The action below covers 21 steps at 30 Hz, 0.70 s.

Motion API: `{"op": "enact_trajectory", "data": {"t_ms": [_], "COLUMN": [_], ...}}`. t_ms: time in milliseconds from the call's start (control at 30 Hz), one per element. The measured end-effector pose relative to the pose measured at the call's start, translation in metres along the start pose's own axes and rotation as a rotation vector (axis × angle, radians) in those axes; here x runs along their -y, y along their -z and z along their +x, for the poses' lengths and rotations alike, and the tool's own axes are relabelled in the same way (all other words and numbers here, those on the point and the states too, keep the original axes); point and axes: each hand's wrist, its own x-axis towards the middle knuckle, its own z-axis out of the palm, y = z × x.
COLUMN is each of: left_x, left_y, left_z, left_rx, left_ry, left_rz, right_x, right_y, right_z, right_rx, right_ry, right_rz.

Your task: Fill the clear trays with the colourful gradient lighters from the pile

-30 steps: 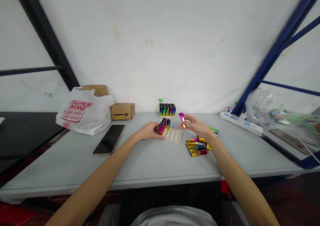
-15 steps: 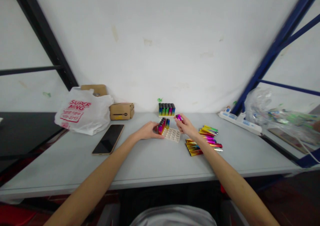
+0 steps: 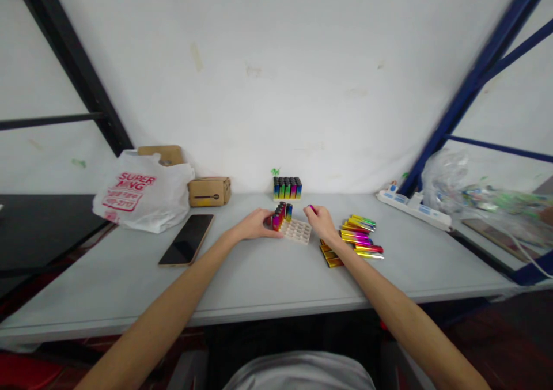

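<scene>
My left hand [image 3: 257,225] is closed about the left side of a pale tray [image 3: 298,232] with rows of round holes, its thumb along the near edge. A row of shiny multicoloured lighters [image 3: 279,217] stands upright in the tray's left side, and a blue-topped lighter [image 3: 289,212] stands beside them. My right hand [image 3: 320,222] is closed just right of the tray, gripping a purple lighter [image 3: 311,207]; only its end shows past the fingers. Under and beside my right forearm lies a loose pile of metallic lighters [image 3: 356,238] in gold, red, purple and green.
Against the wall stands a second tray filled with upright lighters [image 3: 287,188]. To the left are a phone [image 3: 188,240], a small cardboard box [image 3: 209,192] and a white plastic bag [image 3: 142,191]. A white power strip [image 3: 415,210] and clear plastic packaging [image 3: 449,177] lie on the right.
My right hand has turned and drawn slightly back toward me, so less of the purple lighter shows. My left hand keeps its place at the tray.
</scene>
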Motion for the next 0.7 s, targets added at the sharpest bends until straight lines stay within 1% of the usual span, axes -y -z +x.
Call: {"op": "enact_trajectory", "data": {"t_ms": [200, 300, 467, 533, 633, 700], "left_x": [0.0006, 0.0018, 0.0026, 0.0024, 0.0020, 0.0018], "left_y": [0.0006, 0.0004, 0.0003, 0.0005, 0.0008, 0.0010], "left_z": [0.0005, 0.0009, 0.0008, 0.0008, 0.0007, 0.0006], "left_rx": [0.022, 0.028, 0.028, 0.033, 0.039, 0.038], "left_ry": [0.007, 0.007, 0.001, -0.002, -0.013, -0.020], "left_rz": [0.004, 0.009, 0.008, 0.012, 0.017, 0.020], "right_x": [-0.0048, -0.0028, 0.0012, 0.0010, 0.0011, 0.0028], "right_y": [-0.0037, -0.0027, -0.0013, -0.0016, -0.0017, -0.0014], "right_z": [-0.0001, -0.0017, -0.0048, -0.0046, -0.0045, -0.0059], "right_rx": [-0.016, -0.029, 0.088, 0.087, 0.025, 0.038], "right_ry": [0.044, 0.096, 0.190, 0.272, 0.402, 0.389], "right_rz": [-0.009, -0.027, -0.048, -0.118, -0.254, -0.283]}}
